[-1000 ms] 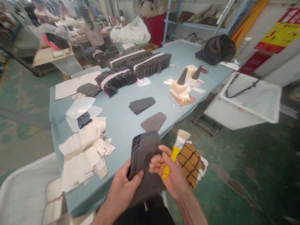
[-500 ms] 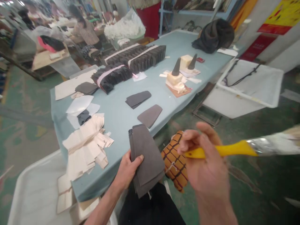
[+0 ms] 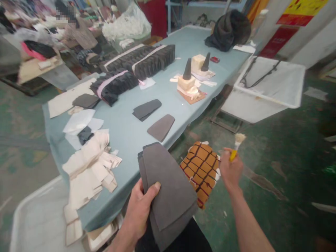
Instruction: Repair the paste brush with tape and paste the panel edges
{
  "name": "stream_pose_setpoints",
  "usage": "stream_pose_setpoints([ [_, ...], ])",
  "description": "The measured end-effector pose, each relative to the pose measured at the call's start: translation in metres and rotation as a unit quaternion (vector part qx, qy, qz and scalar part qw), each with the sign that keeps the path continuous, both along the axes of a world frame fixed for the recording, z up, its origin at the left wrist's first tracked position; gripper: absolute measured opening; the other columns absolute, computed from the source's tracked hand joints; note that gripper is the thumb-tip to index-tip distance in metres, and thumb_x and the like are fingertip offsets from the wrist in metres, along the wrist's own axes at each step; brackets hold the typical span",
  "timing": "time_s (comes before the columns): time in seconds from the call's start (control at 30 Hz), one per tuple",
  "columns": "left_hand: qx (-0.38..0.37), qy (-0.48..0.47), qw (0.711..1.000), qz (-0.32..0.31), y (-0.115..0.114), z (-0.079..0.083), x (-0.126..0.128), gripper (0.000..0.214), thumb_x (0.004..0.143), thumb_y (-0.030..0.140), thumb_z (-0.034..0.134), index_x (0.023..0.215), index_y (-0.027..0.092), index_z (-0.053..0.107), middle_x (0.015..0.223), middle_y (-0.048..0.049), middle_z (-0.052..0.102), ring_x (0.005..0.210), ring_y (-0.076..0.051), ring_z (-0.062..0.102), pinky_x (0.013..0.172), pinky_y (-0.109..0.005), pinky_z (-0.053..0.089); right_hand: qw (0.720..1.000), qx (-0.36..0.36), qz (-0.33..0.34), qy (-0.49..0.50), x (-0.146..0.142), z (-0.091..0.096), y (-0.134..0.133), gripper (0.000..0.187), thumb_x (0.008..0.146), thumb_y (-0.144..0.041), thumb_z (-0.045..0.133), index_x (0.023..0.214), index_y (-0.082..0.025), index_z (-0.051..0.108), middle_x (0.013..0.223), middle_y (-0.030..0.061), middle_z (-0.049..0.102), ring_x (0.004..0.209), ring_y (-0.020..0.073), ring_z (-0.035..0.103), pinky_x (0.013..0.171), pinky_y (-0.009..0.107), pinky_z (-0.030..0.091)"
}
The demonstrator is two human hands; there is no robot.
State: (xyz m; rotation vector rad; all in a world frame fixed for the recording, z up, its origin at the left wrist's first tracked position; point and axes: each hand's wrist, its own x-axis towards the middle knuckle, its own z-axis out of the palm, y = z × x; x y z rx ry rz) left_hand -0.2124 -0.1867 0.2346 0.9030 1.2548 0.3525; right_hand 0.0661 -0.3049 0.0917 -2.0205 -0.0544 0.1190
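Thumb on top, my left hand [image 3: 141, 206] grips a small stack of dark grey fabric pieces [image 3: 168, 189], tapered in shape, held over my lap. My right hand [image 3: 232, 169] is closed round the yellow handle of a paintbrush [image 3: 237, 144], its pale bristles pointing up and away from me. Between the two hands, lower down, is an orange checked cushion [image 3: 201, 164]. On the table in front of the stack lie a single brown-grey piece [image 3: 161, 127] and a darker grey piece pile [image 3: 147, 109].
A blue-covered table [image 3: 123, 126] runs away from me. It carries banded dark fabric bundles [image 3: 153, 63], cream strips [image 3: 88, 164], dark cones on blocks [image 3: 187, 71] and a black bag [image 3: 228, 31]. A white bin [image 3: 275, 84] stands right. Someone sits at the far left.
My right hand has moved away from me, and the brush has swung from lying sideways to pointing up. The fabric stack is raised slightly closer to the camera. The view has shifted a little.
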Motion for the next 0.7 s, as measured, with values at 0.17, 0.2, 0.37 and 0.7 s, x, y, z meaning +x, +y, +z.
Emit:
stream_pose_setpoints([
  [0.17, -0.048, -0.033, 0.998, 0.000, 0.013, 0.016, 0.027, 0.073, 0.055, 0.055, 0.093, 0.117, 0.022, 0.072, 0.105, -0.0142, 0.084, 0.090, -0.038, 0.081, 0.071, -0.045, 0.067, 0.992, 0.107, 0.006, 0.072, -0.003, -0.006, -0.016, 0.054, 0.079, -0.066, 0.059, 0.099, -0.017, 0.068, 0.061, -0.0033, 0.053, 0.053, 0.0165, 0.046, 0.054, 0.030, 0.036],
  [0.2, -0.053, -0.043, 0.998, -0.011, 0.014, 0.019, 0.034, 0.071, 0.057, 0.055, 0.093, 0.117, 0.023, 0.072, 0.104, -0.0137, 0.084, 0.088, -0.037, 0.081, 0.069, -0.045, 0.066, 0.988, 0.126, 0.002, 0.087, -0.005, -0.006, -0.019, 0.056, 0.077, -0.069, 0.059, 0.098, -0.017, 0.067, 0.058, -0.0051, 0.050, 0.048, 0.0147, 0.042, 0.049, 0.029, 0.033],
  [0.37, -0.052, -0.072, 0.993, -0.078, 0.022, 0.028, 0.074, 0.066, 0.060, 0.056, 0.091, 0.115, 0.026, 0.073, 0.085, -0.0108, 0.083, 0.075, -0.037, 0.081, 0.062, -0.047, 0.065, 0.975, 0.190, -0.027, 0.109, -0.007, 0.010, -0.046, 0.058, 0.074, -0.069, 0.068, 0.100, -0.017, 0.065, 0.060, -0.0059, 0.052, 0.046, 0.0113, 0.040, 0.044, 0.025, 0.032],
  [0.7, 0.014, -0.106, 0.970, -0.219, -0.006, 0.061, 0.168, 0.050, 0.069, 0.048, 0.088, 0.112, 0.025, 0.074, 0.079, -0.0054, 0.081, 0.074, -0.031, 0.079, 0.067, -0.041, 0.065, 0.953, 0.262, -0.152, 0.013, -0.008, 0.087, -0.149, 0.052, 0.078, -0.062, 0.080, 0.102, -0.018, 0.067, 0.062, -0.0066, 0.054, 0.049, 0.0102, 0.045, 0.045, 0.023, 0.038],
])
